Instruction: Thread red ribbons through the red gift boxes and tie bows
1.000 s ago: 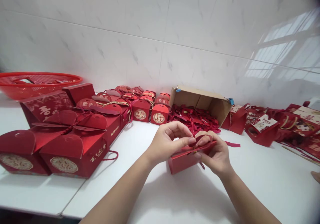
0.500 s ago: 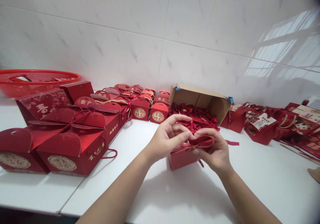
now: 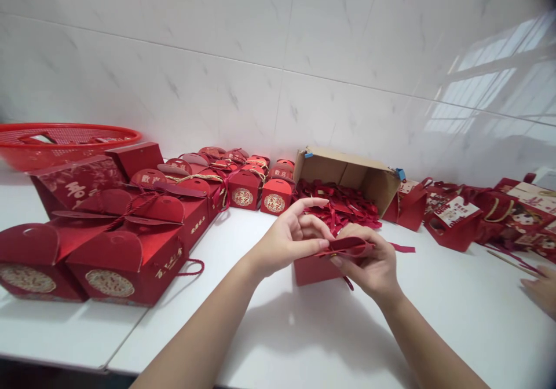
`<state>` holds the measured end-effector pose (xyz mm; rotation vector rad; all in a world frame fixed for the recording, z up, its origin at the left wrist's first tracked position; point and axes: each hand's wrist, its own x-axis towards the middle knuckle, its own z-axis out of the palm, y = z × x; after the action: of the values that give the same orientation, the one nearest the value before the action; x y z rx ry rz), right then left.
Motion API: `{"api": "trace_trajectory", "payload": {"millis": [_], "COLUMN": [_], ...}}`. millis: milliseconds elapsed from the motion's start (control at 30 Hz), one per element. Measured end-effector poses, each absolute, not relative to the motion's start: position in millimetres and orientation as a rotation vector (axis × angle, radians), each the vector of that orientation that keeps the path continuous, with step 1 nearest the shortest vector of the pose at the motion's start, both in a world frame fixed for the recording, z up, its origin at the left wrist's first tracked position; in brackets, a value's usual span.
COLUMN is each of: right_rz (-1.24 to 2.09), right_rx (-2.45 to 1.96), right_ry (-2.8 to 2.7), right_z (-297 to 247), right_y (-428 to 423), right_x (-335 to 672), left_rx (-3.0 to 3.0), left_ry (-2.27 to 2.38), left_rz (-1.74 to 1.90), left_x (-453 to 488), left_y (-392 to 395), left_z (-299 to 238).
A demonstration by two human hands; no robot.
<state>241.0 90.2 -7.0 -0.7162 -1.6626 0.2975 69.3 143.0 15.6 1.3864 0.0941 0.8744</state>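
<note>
A small red gift box [image 3: 316, 272] is between my hands at the middle of the white table, its top flaps gathered upward. My right hand [image 3: 373, 264] grips the flaps from the right, thumb in front and fingers behind. At the left side of the same flaps, my left hand [image 3: 293, 237] pinches with thumb and a bent finger, the index finger stretched out above. Part of the box's top is covered by my fingers. A thin dark red strip hangs below my right thumb. Just behind, a heap of red ribbons [image 3: 343, 201] spills from a cardboard box [image 3: 371, 189].
Larger red gift boxes [image 3: 130, 261] stand on the left, with rows of smaller red boxes [image 3: 278, 195] behind. A red plastic basket [image 3: 65, 154] is at the far left. Red bags [image 3: 454, 221] line the right. Another person's hand [image 3: 542, 287] shows at the right edge.
My left fingers have come down closer to the flaps, and the gathered top looks flatter. The gift box has shifted slightly up. The other person's hand has come further into view.
</note>
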Motion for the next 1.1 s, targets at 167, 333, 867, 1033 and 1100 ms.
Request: {"api": "trace_trajectory", "payload": {"millis": [167, 333, 867, 1033, 1100], "right_rz": [0.298, 0.323, 0.005, -0.289, -0.355], "right_rx": [-0.690, -0.661, -0.679, -0.694, -0.722], "right_ry": [-1.684, -1.681, -1.704, -1.729, -1.717], "right_z": [-6.8, -6.3, -5.7, -7.5, -7.6], "right_y": [90.2, 90.7, 90.2, 92.4, 93.0], "right_x": [240.3, 240.9, 240.5, 244.1, 243.9], "left_rx": [1.395, 1.386, 1.585, 1.772, 1.772], "left_ry": [0.135, 0.144, 0.076, 0.144, 0.162], "left_rz": [0.877, 0.915, 0.920, 0.999, 1.037], "left_x": [69.1, 70.3, 62.6, 64.3, 66.3], "left_y": [143.7, 141.1, 142.4, 143.2, 143.9], "left_z": [15.3, 15.7, 15.6, 13.7, 12.4]}}
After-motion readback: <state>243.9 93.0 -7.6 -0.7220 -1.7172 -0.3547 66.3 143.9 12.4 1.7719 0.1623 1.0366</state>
